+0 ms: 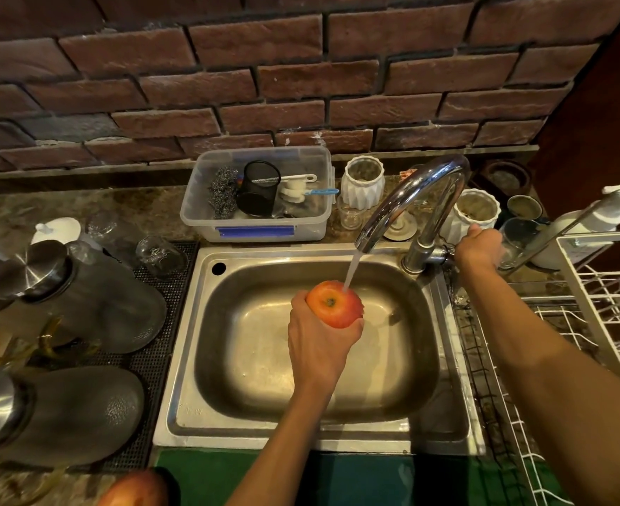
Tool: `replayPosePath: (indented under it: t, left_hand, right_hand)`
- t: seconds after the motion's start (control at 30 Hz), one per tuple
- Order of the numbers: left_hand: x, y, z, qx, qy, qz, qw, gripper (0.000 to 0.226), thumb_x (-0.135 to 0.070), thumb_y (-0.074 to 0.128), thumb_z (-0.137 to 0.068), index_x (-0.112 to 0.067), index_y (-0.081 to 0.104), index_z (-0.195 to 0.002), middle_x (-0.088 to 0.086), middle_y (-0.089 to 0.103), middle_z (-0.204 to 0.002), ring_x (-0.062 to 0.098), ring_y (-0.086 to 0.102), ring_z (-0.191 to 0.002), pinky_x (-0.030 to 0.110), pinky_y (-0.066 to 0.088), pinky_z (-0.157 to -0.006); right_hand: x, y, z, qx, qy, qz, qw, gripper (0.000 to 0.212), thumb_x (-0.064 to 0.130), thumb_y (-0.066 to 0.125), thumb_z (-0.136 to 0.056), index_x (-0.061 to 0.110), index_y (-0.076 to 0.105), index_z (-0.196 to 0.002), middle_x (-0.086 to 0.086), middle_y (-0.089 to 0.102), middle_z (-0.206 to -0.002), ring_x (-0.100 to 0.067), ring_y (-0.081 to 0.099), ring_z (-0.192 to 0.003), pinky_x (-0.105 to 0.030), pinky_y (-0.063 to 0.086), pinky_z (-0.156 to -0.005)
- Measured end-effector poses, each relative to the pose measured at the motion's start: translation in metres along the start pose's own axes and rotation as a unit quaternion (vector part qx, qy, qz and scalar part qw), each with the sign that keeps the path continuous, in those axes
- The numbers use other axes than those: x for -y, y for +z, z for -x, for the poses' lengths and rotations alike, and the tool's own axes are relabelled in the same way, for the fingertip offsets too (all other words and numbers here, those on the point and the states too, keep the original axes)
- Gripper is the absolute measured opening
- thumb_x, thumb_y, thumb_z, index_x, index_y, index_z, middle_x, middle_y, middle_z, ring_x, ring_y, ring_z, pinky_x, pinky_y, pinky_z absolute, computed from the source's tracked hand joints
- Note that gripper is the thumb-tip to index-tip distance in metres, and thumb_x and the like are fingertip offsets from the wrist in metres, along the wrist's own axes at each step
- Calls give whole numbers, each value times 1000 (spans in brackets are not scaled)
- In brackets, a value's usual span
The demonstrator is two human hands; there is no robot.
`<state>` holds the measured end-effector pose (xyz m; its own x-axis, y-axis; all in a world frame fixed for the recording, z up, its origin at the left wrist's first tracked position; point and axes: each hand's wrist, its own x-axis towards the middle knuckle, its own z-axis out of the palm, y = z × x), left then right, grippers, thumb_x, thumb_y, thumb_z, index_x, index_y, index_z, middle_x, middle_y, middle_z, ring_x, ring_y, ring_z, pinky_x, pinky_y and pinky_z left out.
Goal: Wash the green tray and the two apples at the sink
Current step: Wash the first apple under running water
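Note:
My left hand (319, 341) grips a red-orange apple (334, 304) from below, over the middle of the steel sink (206, 359). A thin stream of water (350, 272) falls from the chrome tap (410, 199) onto the apple's top right. My right hand (478, 246) is curled round the tap's handle at the right of the tap base; the handle itself is hidden under the fingers. A second red apple (135, 489) lies at the bottom edge, left of the green tray (210, 476), which lies along the sink's front rim beneath my forearms.
A clear plastic box (253, 228) of scrubbers and brushes stands behind the sink. White ribbed jars (361, 184) and small glasses sit by the tap. Dark jars with steel lids (82, 297) lie on a black mat at left. A white wire rack (600, 304) stands at right.

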<state>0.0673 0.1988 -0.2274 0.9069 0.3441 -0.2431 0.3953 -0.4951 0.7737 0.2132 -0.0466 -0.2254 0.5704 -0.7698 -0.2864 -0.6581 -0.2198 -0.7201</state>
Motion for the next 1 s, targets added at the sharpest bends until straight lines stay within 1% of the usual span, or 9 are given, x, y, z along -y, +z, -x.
replayPosePath:
  t: [0.27, 0.37, 0.47, 0.57, 0.67, 0.73, 0.87, 0.93, 1.0]
  left_hand:
    - [-2, -2, -1, 5, 6, 10, 1000, 104, -58, 90, -54, -35, 32, -137, -7, 50, -132, 19, 54, -117, 33, 55, -91]
    - [-3, -2, -2, 12, 4, 27, 1000, 105, -58, 90, -54, -37, 30, -138, -9, 49, -132, 18, 53, -117, 34, 56, -92]
    - [-3, -3, -4, 34, 0, 72, 997, 103, -62, 88, -48, -44, 30, -132, -14, 48, -126, 16, 54, -114, 32, 57, -89]
    - [-5, -6, -5, 67, -10, 118, 991, 104, -62, 86, -44, -48, 31, -131, -16, 48, -124, 14, 56, -112, 30, 58, -88]
    - [-7, -10, -5, 105, 5, 155, 982, 103, -65, 83, -45, -49, 31, -133, -22, 46, -121, 10, 56, -109, 22, 58, -82]
    - [-6, -12, -7, 126, 7, 178, 976, 102, -67, 80, -50, -48, 31, -137, -20, 46, -127, 12, 56, -113, 26, 59, -86]
    - [-7, -13, -6, 159, 5, 213, 964, 100, -76, 65, -66, -46, 21, -150, -11, 40, -143, 16, 51, -126, 39, 54, -102]
    - [-11, -9, -7, 125, 3, 234, 964, 83, -70, 58, -80, -46, 23, -151, -9, 39, -145, 18, 50, -129, 45, 51, -105]
    - [-16, -4, -9, 65, -8, 253, 965, 62, -63, 52, -86, -44, 38, -144, -7, 47, -143, 18, 54, -125, 44, 54, -100]
  right_hand:
    - [1, -8, 11, 17, -3, -32, 999, 45, 32, 38, -104, -3, 51, -130, -25, 54, -132, -41, 52, -121, -44, 43, -94]
    - [-3, -11, 46, 7, -91, -58, 994, 34, 24, 39, -103, 3, 52, -127, -20, 56, -128, -35, 53, -119, -38, 43, -89]
    - [-25, -4, 97, 35, -180, -63, 981, 34, 16, 47, -97, 8, 53, -129, -14, 55, -131, -25, 52, -118, -41, 44, -98]
    - [-45, 5, 141, 160, -177, -115, 964, 33, 23, 51, -97, 17, 56, -130, -1, 58, -125, -13, 53, -111, -34, 44, -96]
    - [-48, 11, 168, 365, -88, -209, 903, 35, 39, 49, -99, 31, 57, -132, 1, 61, -128, -18, 60, -117, -44, 54, -96]
    - [-46, 12, 175, 428, -71, -247, 866, 40, 52, 49, -94, 38, 56, -132, -1, 57, -133, -22, 59, -120, -48, 55, -95]
    - [-37, 19, 186, 420, -64, -299, 854, 29, 46, 54, -95, 38, 62, -123, -4, 61, -128, -23, 62, -117, -45, 58, -91]
    - [-34, 24, 192, 393, -57, -294, 869, 22, 43, 51, -98, 44, 64, -115, -2, 64, -123, -21, 65, -112, -41, 59, -89]
    - [-32, 27, 201, 366, -38, -274, 888, 21, 45, 46, -99, 53, 65, -105, 2, 64, -120, -19, 65, -109, -40, 60, -87]
